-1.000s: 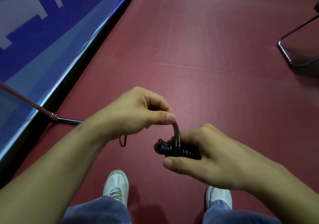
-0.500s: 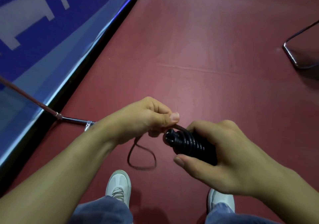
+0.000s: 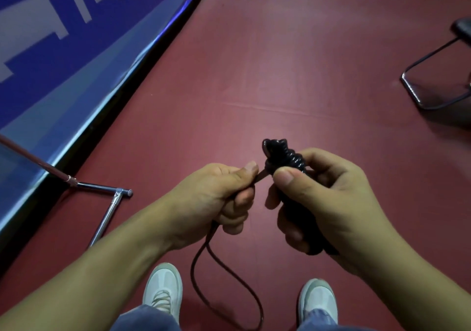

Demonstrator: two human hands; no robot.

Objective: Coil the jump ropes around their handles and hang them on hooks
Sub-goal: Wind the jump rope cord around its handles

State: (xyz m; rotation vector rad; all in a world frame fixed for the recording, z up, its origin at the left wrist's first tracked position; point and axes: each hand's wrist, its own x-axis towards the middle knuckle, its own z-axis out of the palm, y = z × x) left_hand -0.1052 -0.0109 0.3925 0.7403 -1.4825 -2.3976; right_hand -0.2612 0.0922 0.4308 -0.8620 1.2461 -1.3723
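My right hand (image 3: 328, 200) grips the black jump rope handles (image 3: 283, 157), which stand nearly upright with several turns of dark rope wound round them; only the top sticks out above my fingers. My left hand (image 3: 216, 198) pinches the free rope (image 3: 219, 262) between thumb and forefinger just left of the coil. Below that hand the rope hangs in a loose loop down to between my feet. No hook is in view.
I stand on a dark red floor (image 3: 280, 75). A blue banner (image 3: 63, 50) with a metal stand leg (image 3: 102, 218) runs along the left. A chair's metal base (image 3: 433, 86) sits at the right. My white shoes (image 3: 163, 290) are below the hands.
My right hand has tilted the wrapped handles from lying sideways to upright. My left hand dropped lower and pulled the rope taut, and a longer loop now hangs beneath it.
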